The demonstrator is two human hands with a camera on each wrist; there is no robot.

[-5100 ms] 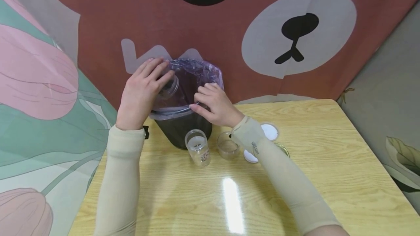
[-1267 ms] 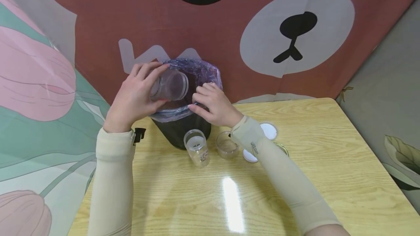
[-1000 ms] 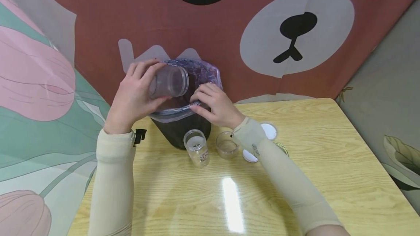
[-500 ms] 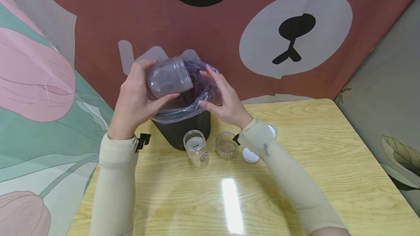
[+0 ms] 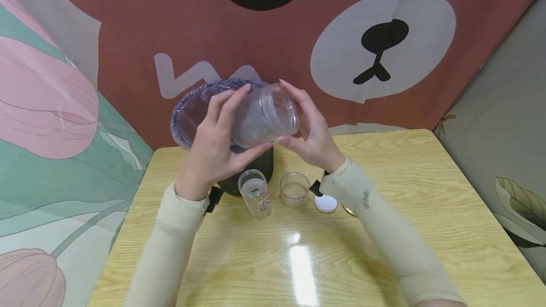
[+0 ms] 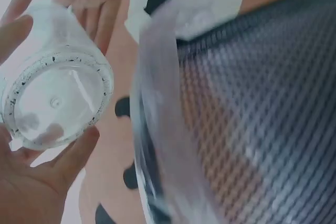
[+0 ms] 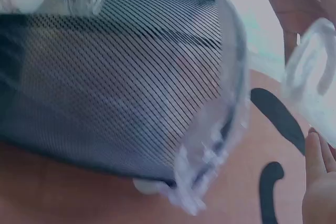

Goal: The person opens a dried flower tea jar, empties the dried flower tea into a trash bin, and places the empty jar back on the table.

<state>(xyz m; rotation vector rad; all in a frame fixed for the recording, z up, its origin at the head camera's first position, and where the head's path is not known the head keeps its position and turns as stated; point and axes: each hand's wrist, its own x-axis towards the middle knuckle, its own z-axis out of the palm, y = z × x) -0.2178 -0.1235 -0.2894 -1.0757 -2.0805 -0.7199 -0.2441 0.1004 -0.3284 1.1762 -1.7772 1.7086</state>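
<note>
My left hand (image 5: 217,143) grips a clear, wide-mouthed jar (image 5: 253,122) by its body, tipped on its side with the mouth facing right. The right hand (image 5: 313,129) spans the jar's mouth end, thumb below and fingers above. The left wrist view shows the jar's round base (image 6: 58,103) between fingers and thumb, with the other hand behind. Just behind and below the jar stands a dark mesh bin (image 5: 258,169) with a purplish plastic liner (image 5: 183,117) over its rim; the jar and left hand hide part of the opening.
A second clear jar (image 5: 256,198) with printing stands before the bin. Right of it is a shallow clear container (image 5: 294,188), then a white disc-like lid (image 5: 325,203) and a gold-edged lid (image 5: 349,211) partly under the right forearm. A printed cloth hangs behind the table.
The left hand has brought the jar up out of the bin and to the right. My right hand has let go of the bin's rim and come to the jar's mouth.
</note>
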